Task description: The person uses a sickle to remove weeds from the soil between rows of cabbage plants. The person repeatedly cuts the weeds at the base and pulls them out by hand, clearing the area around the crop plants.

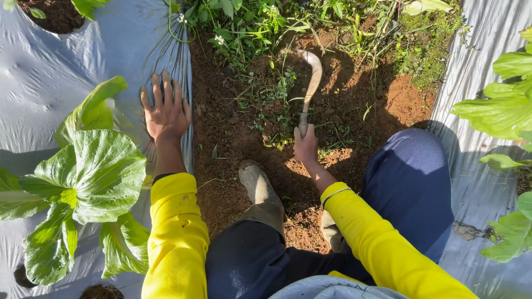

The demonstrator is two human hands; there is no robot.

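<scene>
Sickle [311,83] in right hand [305,147], weeds [277,91] beside

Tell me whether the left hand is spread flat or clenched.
Spread flat: the left hand lies palm down with fingers fanned on the plastic sheet, holding nothing.

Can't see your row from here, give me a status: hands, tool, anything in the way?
Right hand gripping sickle, blade in the weeds. Left hand flat on plastic mulch. Muddy boot just behind the blade hand.
</scene>
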